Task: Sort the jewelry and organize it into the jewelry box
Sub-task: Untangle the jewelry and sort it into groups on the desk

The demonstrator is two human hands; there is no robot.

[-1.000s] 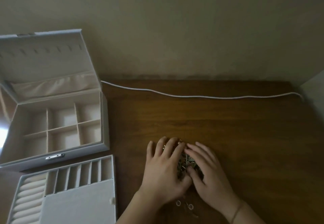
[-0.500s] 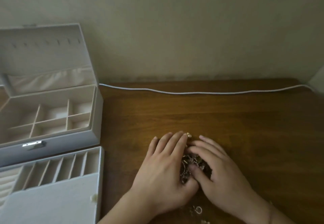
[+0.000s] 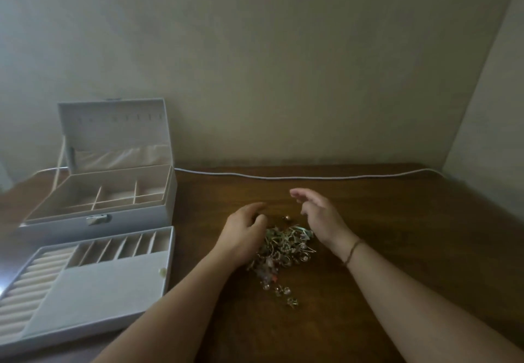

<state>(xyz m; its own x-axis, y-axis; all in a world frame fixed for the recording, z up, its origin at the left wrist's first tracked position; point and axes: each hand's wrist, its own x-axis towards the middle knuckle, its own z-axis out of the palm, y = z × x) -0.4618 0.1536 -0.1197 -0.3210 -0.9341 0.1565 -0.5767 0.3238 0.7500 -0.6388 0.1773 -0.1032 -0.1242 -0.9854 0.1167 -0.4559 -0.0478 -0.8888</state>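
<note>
A dark wooden desk [image 3: 397,235] meets a plain wall, a white cable [image 3: 312,176] along its back edge. We hold our left hand [image 3: 243,235] palm down, fingers loosely curled and empty, against the jewelry pile [image 3: 283,249]; our right hand [image 3: 320,215] hovers just right of it, fingers spread, holding nothing. Bare wood lies right. The open jewelry box [image 3: 113,192] and its tray [image 3: 93,283] sit left.

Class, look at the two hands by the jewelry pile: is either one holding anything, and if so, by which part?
Right hand is open above the jewelry pile and holds nothing. Left hand is curled at the pile's edge; whether its fingers pinch a piece cannot be told.
</note>
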